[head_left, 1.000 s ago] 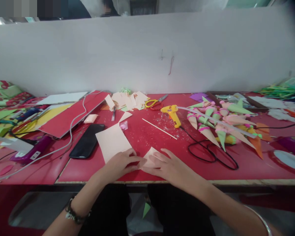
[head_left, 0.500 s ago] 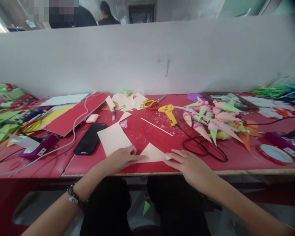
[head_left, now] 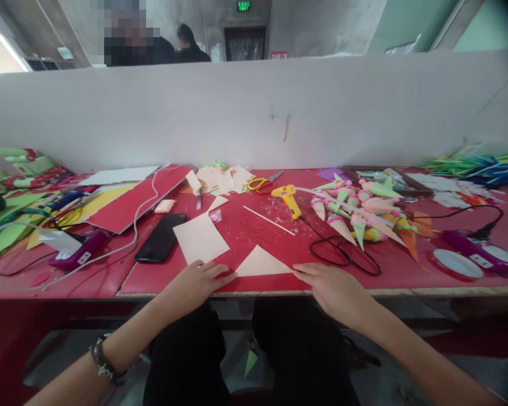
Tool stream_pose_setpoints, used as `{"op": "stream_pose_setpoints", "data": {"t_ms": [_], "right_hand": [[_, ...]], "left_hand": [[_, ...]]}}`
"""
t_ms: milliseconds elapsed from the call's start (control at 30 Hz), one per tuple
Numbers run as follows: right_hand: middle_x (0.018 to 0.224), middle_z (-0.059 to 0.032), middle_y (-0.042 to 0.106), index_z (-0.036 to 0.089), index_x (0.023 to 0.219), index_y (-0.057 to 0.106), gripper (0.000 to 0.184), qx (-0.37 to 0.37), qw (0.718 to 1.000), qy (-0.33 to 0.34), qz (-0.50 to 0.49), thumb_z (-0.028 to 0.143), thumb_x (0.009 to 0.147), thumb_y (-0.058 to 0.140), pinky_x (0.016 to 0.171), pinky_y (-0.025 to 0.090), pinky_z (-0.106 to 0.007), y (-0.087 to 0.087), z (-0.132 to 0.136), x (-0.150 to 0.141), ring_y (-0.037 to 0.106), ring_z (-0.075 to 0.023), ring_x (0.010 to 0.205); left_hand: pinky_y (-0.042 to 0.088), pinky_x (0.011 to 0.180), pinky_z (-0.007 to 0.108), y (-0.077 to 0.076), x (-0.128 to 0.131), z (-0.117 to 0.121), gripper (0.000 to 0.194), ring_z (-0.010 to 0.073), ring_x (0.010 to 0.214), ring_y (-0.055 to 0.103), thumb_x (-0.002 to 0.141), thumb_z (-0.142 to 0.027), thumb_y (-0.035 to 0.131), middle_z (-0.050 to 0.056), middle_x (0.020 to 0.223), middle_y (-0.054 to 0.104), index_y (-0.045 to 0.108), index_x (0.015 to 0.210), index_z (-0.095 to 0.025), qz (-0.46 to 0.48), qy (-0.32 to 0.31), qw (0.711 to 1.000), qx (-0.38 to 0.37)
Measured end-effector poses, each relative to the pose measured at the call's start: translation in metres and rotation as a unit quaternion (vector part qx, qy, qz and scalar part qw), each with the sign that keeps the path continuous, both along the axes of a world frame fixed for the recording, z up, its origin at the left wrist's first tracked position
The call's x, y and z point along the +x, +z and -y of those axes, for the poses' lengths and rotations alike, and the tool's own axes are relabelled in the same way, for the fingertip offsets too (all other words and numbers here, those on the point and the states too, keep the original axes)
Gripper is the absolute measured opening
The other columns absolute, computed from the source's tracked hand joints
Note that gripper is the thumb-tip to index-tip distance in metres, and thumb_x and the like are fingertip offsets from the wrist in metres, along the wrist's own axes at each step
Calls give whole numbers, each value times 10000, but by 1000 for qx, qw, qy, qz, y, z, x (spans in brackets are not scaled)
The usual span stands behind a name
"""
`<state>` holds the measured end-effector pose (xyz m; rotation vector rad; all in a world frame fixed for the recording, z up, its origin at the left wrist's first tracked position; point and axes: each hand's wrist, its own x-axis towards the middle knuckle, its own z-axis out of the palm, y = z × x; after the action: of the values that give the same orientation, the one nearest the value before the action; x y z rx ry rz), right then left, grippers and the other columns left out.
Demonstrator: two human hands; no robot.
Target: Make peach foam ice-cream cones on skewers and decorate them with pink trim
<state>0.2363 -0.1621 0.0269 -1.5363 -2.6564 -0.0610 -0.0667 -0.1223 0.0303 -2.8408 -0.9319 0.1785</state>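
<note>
The red table (head_left: 402,270) bears all items noted; near its front edge, at 6 o'clock, the left hand (head_left: 197,285) and right hand (head_left: 336,288) rest with fingers extended, unclenched. The four-sided beige sheet (head_left: 201,239) lies at 10 o'clock from the triangular beige sheet (head_left: 262,264), which lies between the hands, fingertips at its 9 and 3 o'clock corners. The yellow glue gun (head_left: 288,199) lies at 1 o'clock from it, the thin stick (head_left: 268,220) at 12.

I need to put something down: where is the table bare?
The red table is bare between the phone and front edge, and mostly between the stick and paper triangle. Cones crowd the right; pale scraps and scissors, the back.
</note>
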Motion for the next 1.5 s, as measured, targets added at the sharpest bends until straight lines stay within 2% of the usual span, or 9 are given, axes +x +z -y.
{"op": "stream_pose_setpoints", "data": {"t_ms": [267,400,633,833,933,1067,1200,1333,1500], "right_hand": [[1018,-101,621,154,970,613,267,-40,998,-5,-47,180,808,402,759,453,-333,14,-10,-12,582,-214,904],[1124,-127,556,146,1224,410,501,-49,982,-42,-176,298,759,517,810,415,-328,4,-26,-30,520,-218,1021],[1000,-100,618,171,1174,454,422,-18,983,-64,-173,139,754,476,818,338,-363,-4,-41,-60,552,-209,935],[905,-74,601,177,1015,578,250,1,974,-9,-226,237,806,452,767,394,-295,16,-36,-60,549,-174,861],[1217,-94,425,243,1151,505,375,28,960,49,-273,338,789,484,943,316,-374,26,-38,-46,356,-220,1173],[1364,-83,236,250,1193,471,432,-26,957,79,-279,324,768,505,1003,259,-408,28,-48,-26,185,-240,1284],[1336,-78,329,268,1200,465,517,-100,945,84,-301,404,713,576,982,298,-397,22,-60,-23,258,-243,1263],[1003,-68,591,199,927,612,252,-77,901,54,-423,370,786,493,869,397,-324,17,-77,-33,531,-180,980],[689,-15,573,165,673,555,227,-64,836,-5,-544,372,757,516,642,422,-260,6,-104,-40,534,-133,664]], "left_hand": [[347,816,295,11,0,5,364,148,945,536,806,-118,375,31,1129,560,502,1119,-255,69,20,996,-43],[397,747,314,8,20,3,228,173,844,561,838,-226,354,50,924,596,568,908,-192,119,83,989,-25],[442,729,312,-16,67,-12,516,203,950,522,719,-277,530,121,1160,480,380,1199,-165,338,170,921,-89],[389,605,249,0,78,-35,140,129,624,495,683,-121,441,13,693,563,562,743,-161,448,153,866,-163],[382,651,248,13,73,-43,100,128,678,490,687,-116,419,12,705,532,508,675,-161,537,98,812,-207],[379,702,261,19,69,-55,62,138,726,475,680,-143,415,11,711,481,450,633,-164,624,40,726,-287],[379,684,250,15,74,-71,32,131,712,452,668,-187,433,-1,705,446,440,643,-168,681,52,651,-332],[380,635,224,9,75,-86,59,110,681,439,684,-234,442,-7,735,443,423,682,-178,736,75,577,-345],[375,652,219,6,74,-91,193,96,682,443,687,-317,531,-7,763,453,404,676,-172,698,140,642,-284]]}}
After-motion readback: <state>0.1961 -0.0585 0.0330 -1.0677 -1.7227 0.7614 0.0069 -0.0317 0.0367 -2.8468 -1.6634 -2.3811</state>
